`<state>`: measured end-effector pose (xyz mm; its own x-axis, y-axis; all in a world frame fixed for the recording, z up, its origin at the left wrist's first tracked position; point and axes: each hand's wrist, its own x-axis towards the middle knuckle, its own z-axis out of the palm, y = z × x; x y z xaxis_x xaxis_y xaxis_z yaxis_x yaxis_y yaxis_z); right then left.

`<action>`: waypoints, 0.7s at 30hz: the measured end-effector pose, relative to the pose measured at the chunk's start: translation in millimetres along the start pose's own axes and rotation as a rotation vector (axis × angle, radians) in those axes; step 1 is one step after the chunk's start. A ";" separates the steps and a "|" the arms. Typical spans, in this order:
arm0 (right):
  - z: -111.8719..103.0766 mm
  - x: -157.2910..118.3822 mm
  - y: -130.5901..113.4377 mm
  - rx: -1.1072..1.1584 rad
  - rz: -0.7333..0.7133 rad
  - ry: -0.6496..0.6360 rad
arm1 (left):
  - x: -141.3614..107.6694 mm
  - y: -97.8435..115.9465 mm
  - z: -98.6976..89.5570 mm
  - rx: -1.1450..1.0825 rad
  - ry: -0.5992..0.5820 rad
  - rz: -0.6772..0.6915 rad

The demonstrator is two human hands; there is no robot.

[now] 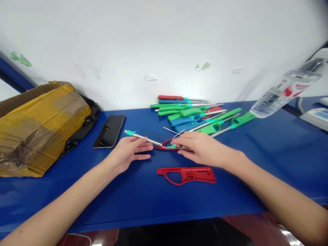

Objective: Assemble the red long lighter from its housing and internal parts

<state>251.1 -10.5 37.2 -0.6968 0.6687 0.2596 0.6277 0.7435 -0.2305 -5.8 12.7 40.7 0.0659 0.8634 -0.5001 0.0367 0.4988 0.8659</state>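
My left hand pinches a thin metal tube with a teal end piece, its teal end pointing up and left. My right hand is closed over a red lighter shell with a teal trigger; its fingers cover the shell's right part and whatever they grip there. A thin white wire loops near the right fingertips. Closer to me, a second red half-shell lies flat on the blue table, untouched, its hollow inside facing up.
A pile of green, blue and red lighters lies against the white wall. A black phone and a taped package are on the left. A tilted water bottle stands at the right, near a white device.
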 end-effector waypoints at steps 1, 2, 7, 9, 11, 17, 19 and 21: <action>-0.8 0.0 -0.4 0.001 0.003 -0.001 | 1.0 -0.9 -0.1 0.002 0.010 0.008; -1.6 0.0 -0.9 0.001 0.005 -0.002 | 2.0 -1.9 -0.1 0.003 0.020 0.016; -4.3 0.7 -1.9 0.012 0.013 -0.008 | 4.1 -3.3 -0.5 0.031 0.026 0.020; -4.3 1.1 -1.6 0.018 0.014 -0.014 | 3.2 -2.1 -0.7 0.063 0.018 0.006; -4.1 1.1 -1.1 0.024 0.017 -0.018 | 2.1 -1.3 -0.7 0.092 0.002 -0.004; -4.7 0.5 -1.2 0.035 0.021 -0.029 | 4.1 -11.5 -1.8 0.337 -0.033 0.258; -6.2 1.0 -2.5 0.041 0.022 -0.029 | 6.6 -16.2 -3.7 0.596 0.023 0.661; -9.1 1.5 -3.8 0.054 0.023 -0.027 | 9.2 -18.2 -6.4 0.833 0.069 1.113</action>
<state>250.8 -12.4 47.0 -0.6919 0.6849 0.2283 0.6246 0.7265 -0.2865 -12.3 12.0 20.4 0.4048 0.7866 0.4663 0.5763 -0.6154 0.5377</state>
